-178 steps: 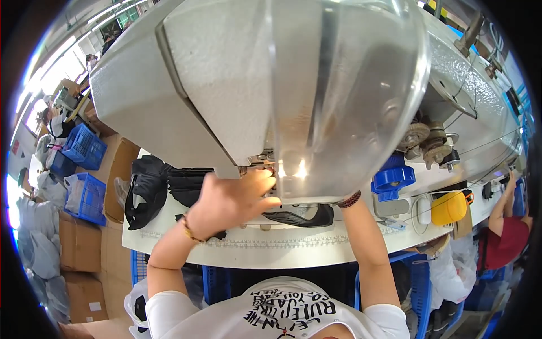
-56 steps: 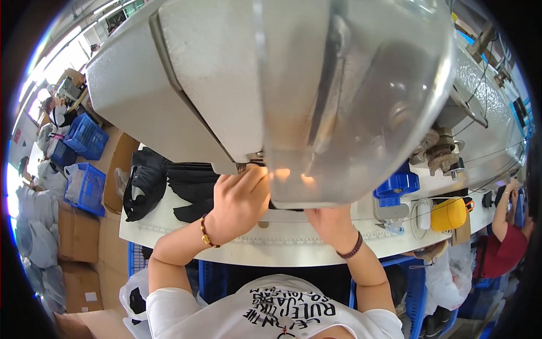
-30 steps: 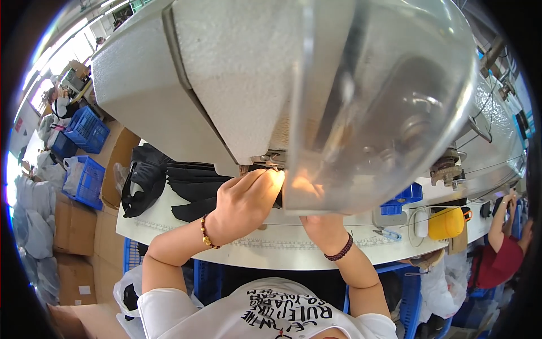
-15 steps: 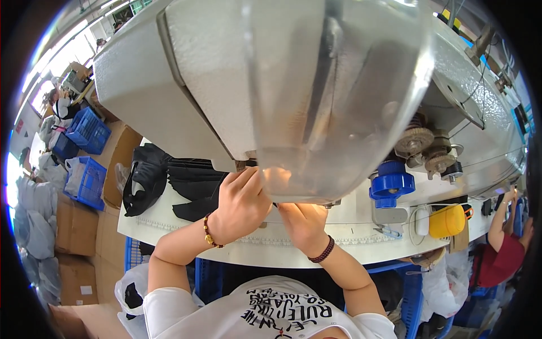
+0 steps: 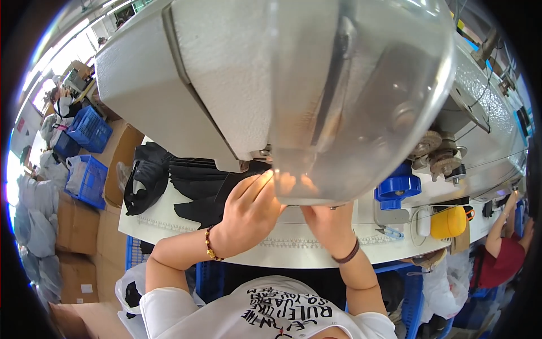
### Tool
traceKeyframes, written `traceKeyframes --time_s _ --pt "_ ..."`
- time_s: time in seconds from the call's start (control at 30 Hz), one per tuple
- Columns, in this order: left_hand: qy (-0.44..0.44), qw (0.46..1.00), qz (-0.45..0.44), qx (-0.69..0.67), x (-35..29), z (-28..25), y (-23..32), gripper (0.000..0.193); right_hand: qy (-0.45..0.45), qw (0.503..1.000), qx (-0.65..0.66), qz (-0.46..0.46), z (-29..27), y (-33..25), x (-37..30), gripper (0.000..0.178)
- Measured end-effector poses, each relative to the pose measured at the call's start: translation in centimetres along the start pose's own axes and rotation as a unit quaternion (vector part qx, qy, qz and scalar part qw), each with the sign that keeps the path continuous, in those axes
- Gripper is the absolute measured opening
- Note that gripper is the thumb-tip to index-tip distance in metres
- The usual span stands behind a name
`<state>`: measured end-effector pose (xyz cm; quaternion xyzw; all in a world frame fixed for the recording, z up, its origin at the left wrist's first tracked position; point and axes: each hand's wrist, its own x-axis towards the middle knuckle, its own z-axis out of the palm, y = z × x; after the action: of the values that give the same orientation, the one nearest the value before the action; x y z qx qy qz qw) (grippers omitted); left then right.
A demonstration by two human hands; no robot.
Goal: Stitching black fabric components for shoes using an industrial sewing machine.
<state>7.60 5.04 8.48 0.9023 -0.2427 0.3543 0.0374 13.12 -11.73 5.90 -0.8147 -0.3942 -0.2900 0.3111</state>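
Note:
My left hand (image 5: pixel 251 212) is bent with its fingers pressed together, the tips at a black fabric piece (image 5: pixel 257 168) beneath the head of a pale sewing machine (image 5: pixel 226 73). To its right, my right hand (image 5: pixel 332 226) reaches under the clear plastic guard (image 5: pixel 361 113). Its fingers are blurred through the guard, and what they touch is hidden. The two hands are apart. Black fabric pieces (image 5: pixel 197 183) with layered edges lie left of my left hand, beside a bunched black cloth (image 5: pixel 149 178).
Right of my hands stand a blue knob-like part (image 5: pixel 398 186), light blue thread snips (image 5: pixel 389 231) and a yellow container (image 5: pixel 449 221). A printed ruler (image 5: pixel 372 241) runs along the table's front. Blue crates (image 5: pixel 90 181) and cardboard boxes (image 5: pixel 82 223) are at left; a co-worker in red (image 5: pixel 499 260) is at right.
My right hand has drawn away to the right from my left hand. My left hand has shifted slightly right, with more black fabric showing by its fingertips. The machine appears shifted right.

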Motion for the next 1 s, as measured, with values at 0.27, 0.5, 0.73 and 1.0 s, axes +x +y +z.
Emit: traceKeyframes --time_s 0.27,0.5,0.73,1.0 --pt "0.035 0.999 -0.02 -0.012 0.0 0.9 0.1 0.023 -0.036 0.996 0.003 -0.076 0.4 1.9 0.4 0.032" --pt "0.011 0.998 -0.008 -0.066 0.1 0.5 -1.9 0.024 -0.02 0.999 0.003 -0.04 1.5 1.2 -0.4 0.03" --pt "0.012 0.993 -0.007 -0.115 -0.2 0.7 -3.6 0.028 -0.053 0.999 0.001 0.006 2.9 0.7 -1.1 0.025" --pt "0.042 0.988 -0.007 -0.149 -0.2 1.2 -4.5 0.03 -0.041 0.997 0.055 0.04 2.2 -0.5 -0.3 0.024"
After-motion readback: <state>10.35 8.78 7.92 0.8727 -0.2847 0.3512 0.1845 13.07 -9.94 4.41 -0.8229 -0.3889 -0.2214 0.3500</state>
